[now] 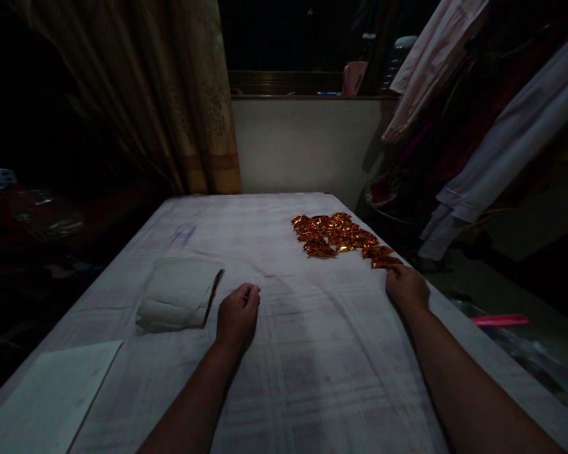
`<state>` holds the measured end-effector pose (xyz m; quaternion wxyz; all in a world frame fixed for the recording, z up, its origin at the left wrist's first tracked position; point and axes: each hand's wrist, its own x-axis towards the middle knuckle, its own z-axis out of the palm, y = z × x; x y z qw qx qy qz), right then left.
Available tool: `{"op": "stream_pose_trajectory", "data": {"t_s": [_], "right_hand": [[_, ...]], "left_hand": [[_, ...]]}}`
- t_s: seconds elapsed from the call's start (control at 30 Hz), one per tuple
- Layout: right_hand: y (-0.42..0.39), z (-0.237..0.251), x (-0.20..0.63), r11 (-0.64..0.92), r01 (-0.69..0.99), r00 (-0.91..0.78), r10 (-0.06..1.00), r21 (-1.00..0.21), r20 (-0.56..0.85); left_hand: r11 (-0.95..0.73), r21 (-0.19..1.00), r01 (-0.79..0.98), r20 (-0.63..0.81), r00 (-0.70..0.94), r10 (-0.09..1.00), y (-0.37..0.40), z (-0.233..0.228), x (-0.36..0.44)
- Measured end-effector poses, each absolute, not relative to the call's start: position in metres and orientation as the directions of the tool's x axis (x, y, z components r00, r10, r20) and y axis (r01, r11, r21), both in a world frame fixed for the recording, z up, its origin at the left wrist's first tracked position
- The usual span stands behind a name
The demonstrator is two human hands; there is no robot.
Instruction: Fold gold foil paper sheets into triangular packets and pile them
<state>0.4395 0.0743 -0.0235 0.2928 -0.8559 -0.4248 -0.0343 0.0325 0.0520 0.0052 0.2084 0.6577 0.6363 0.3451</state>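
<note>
Several shiny orange-gold foil packets (319, 248) lie grouped at the far right of the cloth-covered table (284, 353). At the near end of the group, the fingertips of my right hand (408, 289) are closed on the edge of one foil packet (383, 261), which lies at the table's right edge. My left hand (236, 313) rests on the cloth, fingers curled into a loose fist, and nothing shows in it. Just left of that hand sits a pale, folded pouch-like bundle (177, 296) with a dark opening on its right side.
A white sheet (52, 397) lies at the near left corner. Beyond the table hang a patterned curtain (170, 94) and, on the right, clothes (511, 126). A pink mug (355, 77) stands on the sill. Something with a pink handle (502, 320) is beside the table at right.
</note>
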Motion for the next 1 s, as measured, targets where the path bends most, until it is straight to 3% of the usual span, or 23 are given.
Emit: {"op": "stream_pose_trajectory", "data": {"t_s": [0.23,0.5,0.53,0.6,0.73,0.87,1.0], "right_hand": [[0.064,-0.027,0.418,-0.374,0.772,0.608,0.670,-0.514,0.426],[0.056,-0.036,0.344,-0.001,0.868,0.325,0.757,-0.497,0.566],[0.054,-0.037,0.337,0.036,0.870,0.292,0.764,-0.491,0.575],[0.051,-0.038,0.326,0.087,0.871,0.249,0.771,-0.484,0.586],[0.045,-0.038,0.319,0.124,0.866,0.223,0.771,-0.485,0.596],[0.044,-0.037,0.318,0.122,0.858,0.234,0.773,-0.500,0.590],[0.043,-0.036,0.318,0.113,0.851,0.247,0.776,-0.513,0.581]], "left_hand": [[-0.135,0.682,0.718,0.218,-0.024,0.976,0.049,0.008,0.033],[-0.224,0.570,0.790,0.336,0.025,0.942,0.053,0.047,0.005],[-0.208,0.539,0.817,0.347,0.010,0.938,0.055,0.052,-0.006],[-0.072,0.350,0.934,0.315,-0.045,0.948,0.059,0.058,-0.027],[0.182,0.082,0.980,0.138,-0.192,0.972,0.063,0.057,-0.056],[0.176,0.009,0.984,0.047,-0.177,0.983,0.062,0.053,-0.063],[0.141,0.027,0.990,0.093,-0.143,0.985,0.063,0.055,-0.067]]}}
